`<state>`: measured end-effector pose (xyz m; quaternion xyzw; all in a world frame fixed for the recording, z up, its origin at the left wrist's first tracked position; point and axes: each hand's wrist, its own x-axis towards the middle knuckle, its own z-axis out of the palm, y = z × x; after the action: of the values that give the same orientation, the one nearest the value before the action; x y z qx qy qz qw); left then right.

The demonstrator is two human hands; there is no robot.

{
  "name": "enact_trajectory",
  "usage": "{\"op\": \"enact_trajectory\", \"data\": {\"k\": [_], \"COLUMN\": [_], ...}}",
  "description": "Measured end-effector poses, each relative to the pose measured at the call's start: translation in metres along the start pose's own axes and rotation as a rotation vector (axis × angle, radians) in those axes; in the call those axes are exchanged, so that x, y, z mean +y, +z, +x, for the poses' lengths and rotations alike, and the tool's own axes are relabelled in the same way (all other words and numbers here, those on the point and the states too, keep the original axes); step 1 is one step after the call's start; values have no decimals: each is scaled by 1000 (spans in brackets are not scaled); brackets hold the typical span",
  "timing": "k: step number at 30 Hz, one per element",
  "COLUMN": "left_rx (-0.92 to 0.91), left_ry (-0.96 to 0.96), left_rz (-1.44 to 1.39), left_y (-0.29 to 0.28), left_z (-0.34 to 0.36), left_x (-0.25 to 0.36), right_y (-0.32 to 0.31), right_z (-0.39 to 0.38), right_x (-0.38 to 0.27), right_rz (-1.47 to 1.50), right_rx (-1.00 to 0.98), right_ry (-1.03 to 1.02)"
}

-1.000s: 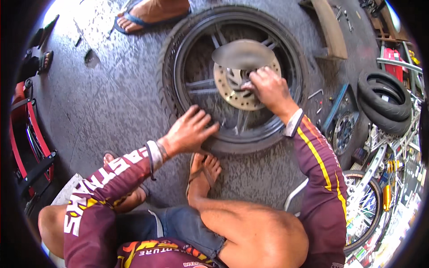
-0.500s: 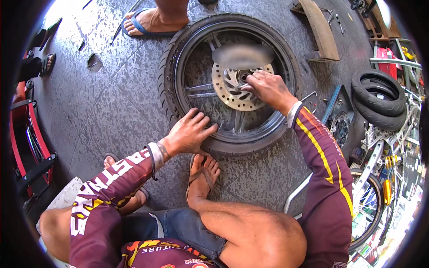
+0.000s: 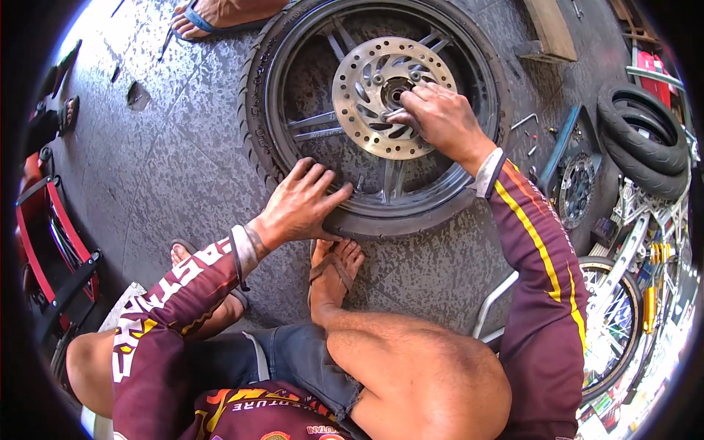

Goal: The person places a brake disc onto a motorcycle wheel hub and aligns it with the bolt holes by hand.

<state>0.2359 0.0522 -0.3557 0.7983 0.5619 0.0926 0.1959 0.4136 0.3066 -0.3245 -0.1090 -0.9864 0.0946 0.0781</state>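
A motorcycle wheel [image 3: 396,224] with a black tyre lies flat on the floor in front of me. At its middle a round, perforated brake disc [image 3: 352,132] surrounds the hub bore [image 3: 397,95]. Curled at the bore's right side, my right hand [image 3: 447,121] has thumb and fingers closed together. A small pale glint shows by its fingertips, but I cannot make out what they hold. My left hand [image 3: 299,202] rests on the near-left part of the tyre, its fingers apart and reaching over the edge. Near it, the valve stem [image 3: 360,183] stands up from the rim.
Another person's sandalled foot [image 3: 209,16] stands by the wheel's far left. To the right are a wooden piece [image 3: 551,33], an L-shaped key [image 3: 524,121], a blue-edged tray [image 3: 557,150] with a disc [image 3: 577,187], and stacked tyres [image 3: 645,150]. A red-framed stand [image 3: 62,235] is at left.
The view has shifted, so the wheel sits higher in the picture. My right hand stays closed by the hub bore, and my left hand stays on the tyre.
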Motion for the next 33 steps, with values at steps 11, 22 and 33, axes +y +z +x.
{"op": "enact_trajectory", "data": {"k": [11,22,33], "left_rx": [38,13,20], "left_ry": [-6,66,100], "left_rz": [-10,-15,11], "left_y": [0,-3,1], "left_z": [-1,-1,-2], "left_x": [1,-2,-2], "right_y": [6,-18,-22], "right_z": [-5,3,11], "right_x": [-4,-12,1], "right_rz": [-21,99,115], "right_rx": [62,-121,-241], "right_ry": [43,75,-90]}}
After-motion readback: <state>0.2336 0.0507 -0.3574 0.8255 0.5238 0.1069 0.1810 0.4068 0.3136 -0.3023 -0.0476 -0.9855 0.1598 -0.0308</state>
